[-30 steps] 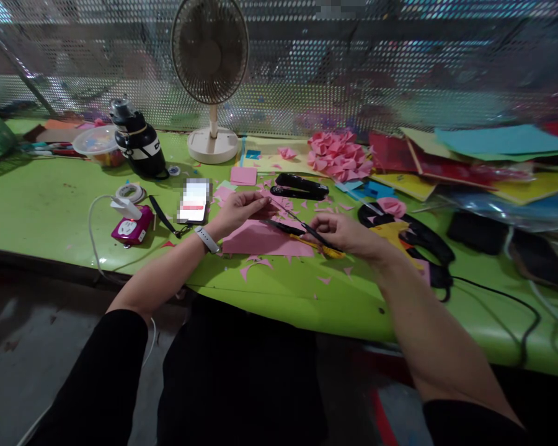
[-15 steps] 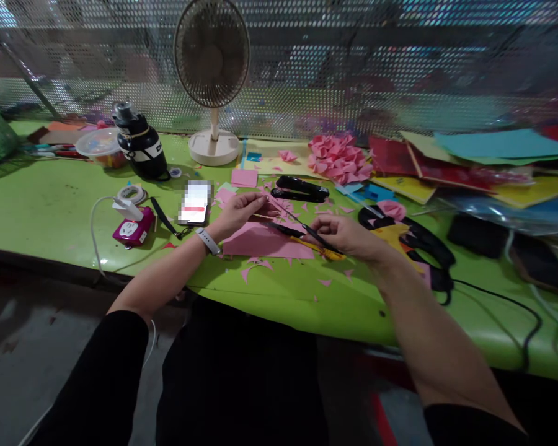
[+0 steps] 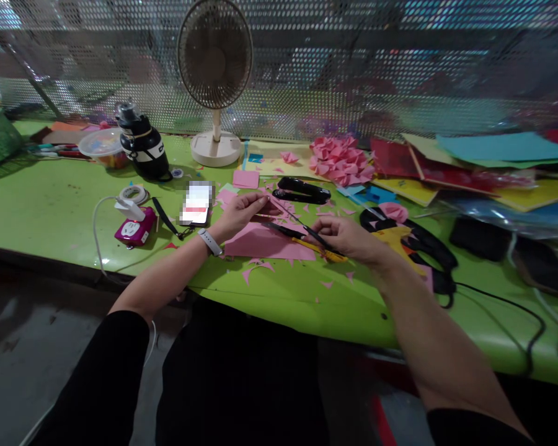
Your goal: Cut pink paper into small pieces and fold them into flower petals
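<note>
My left hand (image 3: 242, 214) pinches a small pink paper piece (image 3: 266, 208) just above a larger pink sheet (image 3: 265, 243) lying on the green table (image 3: 56, 210). My right hand (image 3: 348, 238) grips black scissors (image 3: 297, 224) with yellow on the handles. The open blades point left toward the pinched paper. Small pink offcuts (image 3: 255, 267) lie scattered around the sheet near the table's front edge.
A black stapler (image 3: 302, 189), a phone (image 3: 196, 203), a pink power adapter (image 3: 132, 228) and a tape roll (image 3: 131, 193) lie near my hands. Behind stand a fan (image 3: 215, 80), a black bottle (image 3: 142, 145), folded pink paper flowers (image 3: 339, 159) and coloured paper stacks (image 3: 483, 164). A glue gun (image 3: 400, 238) and cables lie at right.
Both hands stay almost in place at the pink paper; the view has shifted slightly, with the scissors still held open against the small piece.
</note>
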`<state>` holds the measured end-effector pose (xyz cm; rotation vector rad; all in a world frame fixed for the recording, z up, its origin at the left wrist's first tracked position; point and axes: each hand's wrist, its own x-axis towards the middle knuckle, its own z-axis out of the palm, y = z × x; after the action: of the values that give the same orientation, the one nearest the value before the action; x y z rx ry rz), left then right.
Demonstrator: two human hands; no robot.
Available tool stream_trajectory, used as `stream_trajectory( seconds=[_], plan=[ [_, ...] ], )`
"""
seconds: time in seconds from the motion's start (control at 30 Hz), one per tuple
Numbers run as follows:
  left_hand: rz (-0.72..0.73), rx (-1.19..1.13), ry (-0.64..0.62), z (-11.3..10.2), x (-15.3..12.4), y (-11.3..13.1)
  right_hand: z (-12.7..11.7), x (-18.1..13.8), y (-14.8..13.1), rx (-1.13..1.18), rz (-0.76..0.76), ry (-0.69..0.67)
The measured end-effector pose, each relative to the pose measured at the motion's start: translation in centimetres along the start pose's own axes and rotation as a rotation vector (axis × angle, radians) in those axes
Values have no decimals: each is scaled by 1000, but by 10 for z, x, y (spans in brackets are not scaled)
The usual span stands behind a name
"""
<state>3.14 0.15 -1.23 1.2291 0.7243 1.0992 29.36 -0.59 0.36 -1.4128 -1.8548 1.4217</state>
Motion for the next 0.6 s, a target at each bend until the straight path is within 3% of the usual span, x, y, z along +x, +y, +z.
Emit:
stream_trajectory(
  seconds=[0.6],
  plan=[
    [18, -27, -20, -1, 0, -1, 1, 0, 4, 13, -33, 11]
  ],
)
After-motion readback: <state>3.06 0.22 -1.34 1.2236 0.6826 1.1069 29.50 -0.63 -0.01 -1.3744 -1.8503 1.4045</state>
